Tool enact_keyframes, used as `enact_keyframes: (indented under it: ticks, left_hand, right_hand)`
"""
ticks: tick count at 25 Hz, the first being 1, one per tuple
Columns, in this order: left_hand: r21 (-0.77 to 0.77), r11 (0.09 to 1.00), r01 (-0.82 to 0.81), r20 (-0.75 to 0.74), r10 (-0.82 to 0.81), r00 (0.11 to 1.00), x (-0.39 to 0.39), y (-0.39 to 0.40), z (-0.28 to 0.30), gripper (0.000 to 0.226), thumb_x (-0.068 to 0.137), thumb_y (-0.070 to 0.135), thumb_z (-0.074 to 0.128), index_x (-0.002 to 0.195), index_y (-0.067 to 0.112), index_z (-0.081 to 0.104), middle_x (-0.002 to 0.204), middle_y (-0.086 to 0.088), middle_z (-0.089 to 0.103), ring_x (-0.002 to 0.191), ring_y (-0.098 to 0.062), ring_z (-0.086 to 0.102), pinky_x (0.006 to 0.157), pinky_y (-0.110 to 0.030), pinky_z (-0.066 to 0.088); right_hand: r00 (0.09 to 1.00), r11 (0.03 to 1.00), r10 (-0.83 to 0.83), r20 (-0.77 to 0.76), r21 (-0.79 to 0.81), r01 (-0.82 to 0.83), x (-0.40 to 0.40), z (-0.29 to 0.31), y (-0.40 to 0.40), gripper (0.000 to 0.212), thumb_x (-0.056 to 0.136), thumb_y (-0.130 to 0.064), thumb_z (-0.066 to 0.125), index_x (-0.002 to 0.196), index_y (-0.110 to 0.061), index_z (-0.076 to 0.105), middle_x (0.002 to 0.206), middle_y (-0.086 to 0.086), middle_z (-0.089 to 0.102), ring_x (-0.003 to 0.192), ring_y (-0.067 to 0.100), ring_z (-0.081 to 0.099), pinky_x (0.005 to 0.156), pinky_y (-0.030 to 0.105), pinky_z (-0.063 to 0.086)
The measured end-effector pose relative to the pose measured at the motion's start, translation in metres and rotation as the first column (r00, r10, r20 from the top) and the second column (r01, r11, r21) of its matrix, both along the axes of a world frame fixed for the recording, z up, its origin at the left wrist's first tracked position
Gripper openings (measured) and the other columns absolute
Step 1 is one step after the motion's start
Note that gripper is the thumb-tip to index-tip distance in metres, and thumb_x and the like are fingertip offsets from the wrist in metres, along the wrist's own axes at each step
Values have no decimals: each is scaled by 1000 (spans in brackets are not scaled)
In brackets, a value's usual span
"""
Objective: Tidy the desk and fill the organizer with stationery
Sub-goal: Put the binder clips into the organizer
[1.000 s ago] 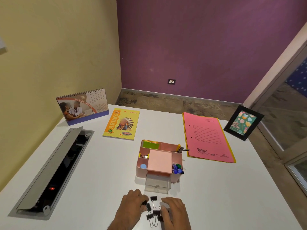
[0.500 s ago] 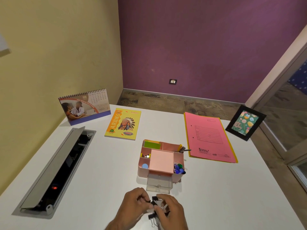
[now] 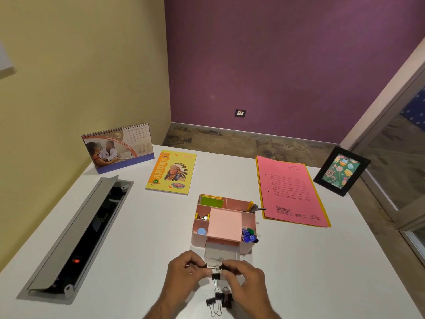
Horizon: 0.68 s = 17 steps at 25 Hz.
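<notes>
While both hands sit at the near edge of the table, I read the coming move as a short push away from me: the organizer's clear drawer (image 3: 222, 255) stands pulled out directly beyond the fingertips, so the clips have only to go forward and down into it. My left hand (image 3: 184, 271) has its fingers curled and pinches a black binder clip (image 3: 203, 266); my right hand (image 3: 245, 276) is curled likewise and pinches another at its fingertips, with a third clip (image 3: 215, 276) hanging between the two hands, its wire handles pointing back toward me. I cannot tell which hand carries that one. Both hands lie about equally near the drawer, the right one a shade more in line with its mouth. A loose cluster of clips (image 3: 219, 300) lies on the table just behind the hands, handles also trailing toward the near edge.

The pink organizer (image 3: 224, 223) stands at the middle of the table, with green notes, small bits and blue-capped pens in its compartments. Toward the far edge lie a yellow notebook (image 3: 171, 171) and, to the right, a pink folder (image 3: 291, 192); a desk calendar (image 3: 118, 147) stands at the far left corner and a picture frame (image 3: 341, 171) at the far right. An open cable tray (image 3: 76, 238) runs along the left edge. Beyond are a yellow wall, a purple wall and a glass door.
</notes>
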State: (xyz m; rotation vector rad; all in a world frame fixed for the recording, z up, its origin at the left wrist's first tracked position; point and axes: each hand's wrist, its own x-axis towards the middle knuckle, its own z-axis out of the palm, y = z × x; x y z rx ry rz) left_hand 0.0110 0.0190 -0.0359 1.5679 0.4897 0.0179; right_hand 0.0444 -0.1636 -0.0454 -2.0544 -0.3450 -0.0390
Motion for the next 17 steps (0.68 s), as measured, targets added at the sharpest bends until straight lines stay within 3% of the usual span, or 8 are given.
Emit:
enact_keyframes:
  ticks: [4,6,8,12,15,17]
  left_hand:
    - [-47,996,-69,-26,68,997,-2,8,1,22,59,-24,78,70,-15,61,65,-17,57,46,-2,55,47,-13,46]
    - [-8,997,-81,-32,81,996,-1,11,0,23,58,-19,82,69,-11,64,65,-16,59,48,-2,55,47,-13,45]
    - [11,996,-89,-33,89,995,1,11,2,24,57,-14,85,67,-4,66,65,-15,62,52,-6,57,50,-15,47]
    - [68,993,-96,3,96,995,11,10,5,23,60,2,90,64,12,69,66,-7,68,62,-12,62,57,-18,50]
    - [80,992,-93,35,90,995,17,6,8,23,61,7,90,65,14,69,68,-4,70,64,-10,63,61,-18,51]
    - [48,992,-117,45,115,992,21,1,12,21,62,3,89,67,11,69,67,-2,70,62,-7,62,59,-15,49]
  right_hand:
    - [998,999,-38,56,-32,40,25,12,-3,33,74,-2,80,86,-33,75,86,-25,71,80,0,67,72,11,52]
    - [991,978,33,127,-207,-6,38,10,0,21,75,-7,79,84,-25,77,84,-29,69,81,-3,63,74,7,48]
    - [984,915,128,124,-398,-69,49,6,6,15,77,-9,76,83,-22,77,86,-21,71,81,-2,57,75,4,40]
    - [963,779,261,67,-604,-169,60,3,14,14,78,-7,68,79,-18,76,82,-6,74,80,13,58,71,28,52]
    - [962,772,269,51,-608,-183,58,6,16,16,81,-8,63,83,-18,76,83,-6,74,83,13,60,72,28,51]
    - [982,890,172,77,-439,-122,52,12,14,17,82,-12,65,89,-22,77,85,-14,72,84,5,61,73,21,50]
